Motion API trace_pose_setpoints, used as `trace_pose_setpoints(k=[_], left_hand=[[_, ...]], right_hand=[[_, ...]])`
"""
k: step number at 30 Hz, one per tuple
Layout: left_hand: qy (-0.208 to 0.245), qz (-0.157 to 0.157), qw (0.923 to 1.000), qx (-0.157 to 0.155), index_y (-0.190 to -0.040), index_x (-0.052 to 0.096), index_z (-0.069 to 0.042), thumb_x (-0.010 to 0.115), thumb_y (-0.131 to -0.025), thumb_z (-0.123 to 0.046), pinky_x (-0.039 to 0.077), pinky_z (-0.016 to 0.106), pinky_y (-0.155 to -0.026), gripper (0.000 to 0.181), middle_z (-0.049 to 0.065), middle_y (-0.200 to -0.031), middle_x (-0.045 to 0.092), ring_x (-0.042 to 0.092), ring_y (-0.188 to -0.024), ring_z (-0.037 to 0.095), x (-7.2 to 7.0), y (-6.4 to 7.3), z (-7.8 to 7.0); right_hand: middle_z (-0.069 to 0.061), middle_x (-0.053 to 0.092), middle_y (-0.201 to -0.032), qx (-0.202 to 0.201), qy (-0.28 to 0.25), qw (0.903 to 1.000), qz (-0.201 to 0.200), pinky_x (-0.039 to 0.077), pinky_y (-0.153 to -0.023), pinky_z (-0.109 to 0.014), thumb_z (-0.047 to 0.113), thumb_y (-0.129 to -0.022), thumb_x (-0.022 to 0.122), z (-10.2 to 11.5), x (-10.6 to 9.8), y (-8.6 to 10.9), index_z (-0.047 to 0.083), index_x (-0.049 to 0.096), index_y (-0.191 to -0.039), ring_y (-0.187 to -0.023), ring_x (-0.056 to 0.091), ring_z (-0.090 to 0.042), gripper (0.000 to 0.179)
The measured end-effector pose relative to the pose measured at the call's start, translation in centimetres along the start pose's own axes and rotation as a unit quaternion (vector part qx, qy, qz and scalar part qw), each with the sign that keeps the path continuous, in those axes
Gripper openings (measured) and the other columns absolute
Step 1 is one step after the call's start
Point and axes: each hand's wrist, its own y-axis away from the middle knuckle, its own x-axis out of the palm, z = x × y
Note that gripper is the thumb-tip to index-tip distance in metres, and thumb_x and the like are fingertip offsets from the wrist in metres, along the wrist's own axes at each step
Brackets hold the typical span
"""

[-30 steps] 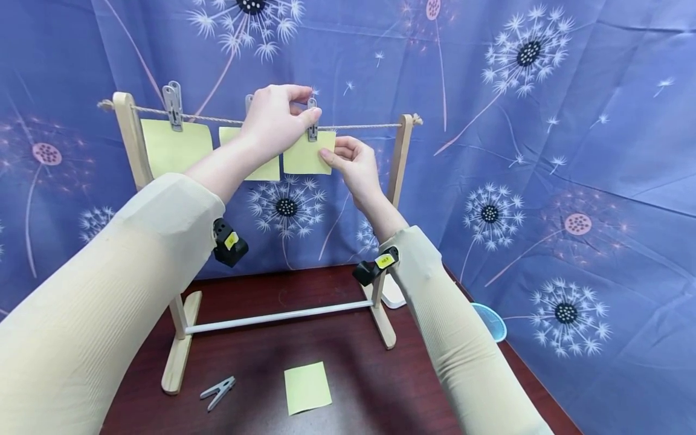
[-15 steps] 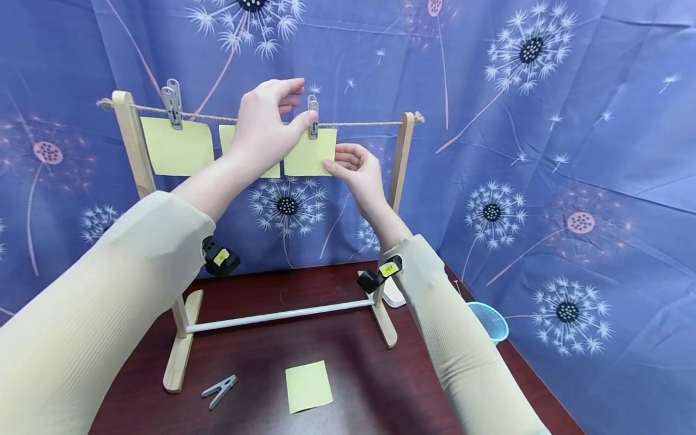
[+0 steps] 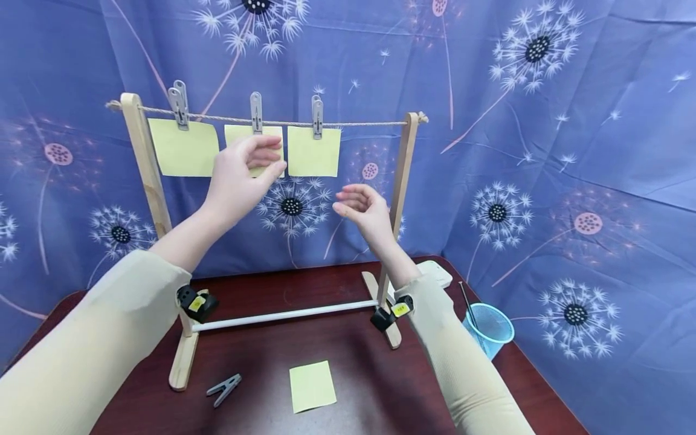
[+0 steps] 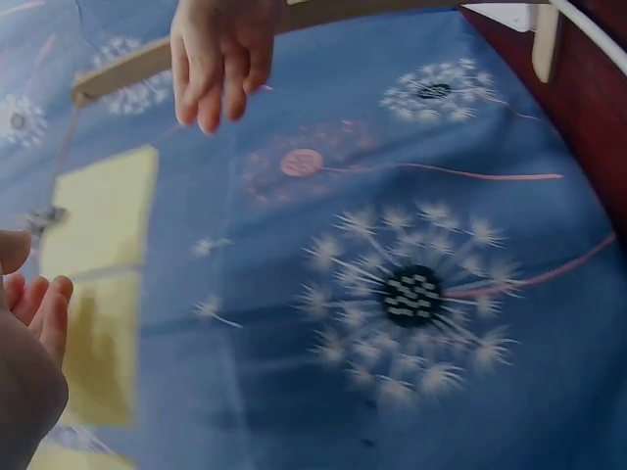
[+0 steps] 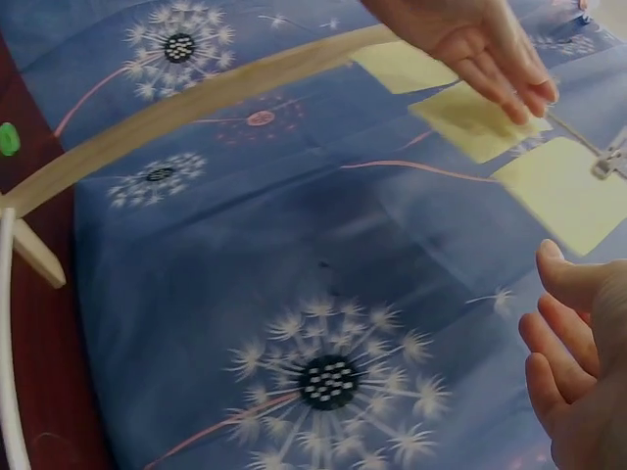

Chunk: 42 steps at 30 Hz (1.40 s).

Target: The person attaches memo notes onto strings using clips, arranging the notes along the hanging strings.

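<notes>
Three yellow sticky notes hang from a rope (image 3: 370, 124), each under a grey clothespin. My left hand (image 3: 239, 175) is in front of the middle note (image 3: 235, 131), partly hiding it, with fingers loosely bent and nothing held. Right of it hangs another note (image 3: 313, 158) under its clothespin (image 3: 318, 116); the left note (image 3: 185, 151) hangs near the post. Below and right of the right-hand note, my right hand (image 3: 370, 214) is held in the air, fingers relaxed, holding nothing. On the table lie one more sticky note (image 3: 312, 386) and a loose clothespin (image 3: 223, 388).
The rope runs between two wooden posts (image 3: 403, 175) joined low down by a white rod (image 3: 288, 315). At the table's right edge stands a blue mesh cup (image 3: 492, 329) with a thin stick in it. A white object (image 3: 435, 273) lies behind my right wrist.
My left hand has let go of the right-hand clothespin and moved down and left. My right hand has left the note's edge and dropped lower. The note stays hanging from the rope.
</notes>
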Motion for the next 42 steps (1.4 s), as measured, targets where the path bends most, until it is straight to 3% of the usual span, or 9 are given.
trace_pose_setpoints(k=[7, 13, 19, 23, 27, 31, 35, 39, 42], left_hand=[[0.001, 0.001, 0.9998, -0.022, -0.125, 0.062, 0.002, 0.065, -0.093, -0.007, 0.047, 0.008, -0.082, 0.034, 0.017, -0.117, 0.069, 0.066, -0.092, 0.004, -0.1, 3.8, 3.4], [0.038, 0.008, 0.9983, -0.043, -0.123, 0.062, 0.004, 0.066, -0.092, -0.007, 0.047, 0.007, -0.083, 0.033, 0.019, -0.117, 0.069, 0.059, -0.09, -0.014, 1.1, 7.3, 5.6], [0.057, 0.037, 0.9934, -0.092, -0.124, 0.062, 0.002, 0.066, -0.093, -0.008, 0.047, 0.008, -0.082, 0.033, 0.019, -0.118, 0.068, 0.062, -0.091, -0.009, 2.2, 10.8, 8.2], [0.055, 0.068, 0.9874, -0.132, -0.123, 0.063, 0.001, 0.067, -0.091, -0.006, 0.049, 0.012, -0.077, 0.033, 0.019, -0.114, 0.069, 0.064, -0.089, -0.005, 2.6, 13.3, 9.5], [0.041, 0.108, 0.9797, -0.164, -0.122, 0.063, 0.002, 0.068, -0.089, -0.003, 0.052, 0.018, -0.075, 0.034, 0.019, -0.113, 0.07, 0.07, -0.093, 0.015, 3.2, 15.7, 10.8], [0.042, 0.139, 0.9709, -0.19, -0.122, 0.063, 0.001, 0.067, -0.089, -0.002, 0.052, 0.021, -0.076, 0.034, 0.019, -0.115, 0.069, 0.069, -0.098, 0.03, 3.4, 17.8, 12.1], [0.053, 0.147, 0.9644, -0.213, -0.12, 0.064, 0.0, 0.068, -0.089, -0.005, 0.052, 0.022, -0.075, 0.031, 0.018, -0.115, 0.069, 0.069, -0.097, 0.023, 3.1, 19.8, 13.1], [0.06, 0.148, 0.9607, -0.227, -0.117, 0.066, 0.001, 0.068, -0.09, -0.005, 0.053, 0.022, -0.073, 0.028, 0.019, -0.115, 0.069, 0.067, -0.094, 0.008, 2.8, 21.4, 13.9], [0.069, 0.158, 0.956, -0.237, -0.117, 0.065, 0.003, 0.068, -0.09, -0.005, 0.053, 0.022, -0.075, 0.028, 0.021, -0.114, 0.068, 0.066, -0.093, 0.005, 2.6, 22.4, 14.1]], right_hand=[[-0.026, 0.067, -0.113, 0.031, 0.025, 0.9987, 0.031, 0.053, -0.082, -0.022, 0.0, -0.084, 0.072, -2.6, 0.5, 3.2, -0.006, 0.059, -0.117, -0.087, 0.065, -0.004, 0.036], [-0.018, 0.071, -0.106, 0.032, 0.037, 0.9974, 0.052, 0.053, -0.082, -0.024, 0.0, -0.084, 0.073, -4.9, 0.6, 5.2, -0.003, 0.062, -0.113, -0.089, 0.066, -0.005, 0.032], [-0.024, 0.069, -0.108, 0.043, 0.057, 0.9943, 0.08, 0.053, -0.082, -0.025, 0.001, -0.083, 0.074, -6.7, 0.9, 7.3, -0.003, 0.062, -0.113, -0.09, 0.068, -0.008, 0.032], [-0.026, 0.068, -0.11, 0.059, 0.057, 0.9903, 0.112, 0.053, -0.081, -0.024, 0.001, -0.083, 0.074, -7.8, 1.5, 8.9, -0.005, 0.061, -0.114, -0.098, 0.069, -0.027, 0.034], [-0.028, 0.067, -0.111, 0.069, 0.05, 0.9872, 0.135, 0.053, -0.081, -0.025, 0.0, -0.083, 0.074, -9.0, 2.0, 10.5, -0.006, 0.061, -0.115, -0.103, 0.065, -0.045, 0.035], [-0.029, 0.068, -0.11, 0.069, 0.059, 0.9848, 0.148, 0.053, -0.083, -0.029, 0.003, -0.083, 0.075, -10.3, 2.3, 11.7, -0.003, 0.062, -0.114, -0.101, 0.066, -0.042, 0.034], [-0.026, 0.069, -0.11, 0.079, 0.079, 0.9782, 0.175, 0.054, -0.084, -0.031, 0.007, -0.083, 0.075, -11.1, 2.5, 12.7, -0.001, 0.064, -0.115, -0.102, 0.067, -0.031, 0.034], [-0.024, 0.069, -0.108, 0.081, 0.089, 0.9711, 0.206, 0.053, -0.089, -0.041, 0.007, -0.084, 0.075, -11.3, 2.8, 13.6, -0.003, 0.064, -0.112, -0.102, 0.065, -0.035, 0.032], [-0.02, 0.071, -0.106, 0.08, 0.105, 0.9649, 0.227, 0.051, -0.092, -0.046, 0.006, -0.083, 0.076, -11.6, 2.9, 14.3, -0.004, 0.065, -0.11, -0.103, 0.065, -0.038, 0.031]])
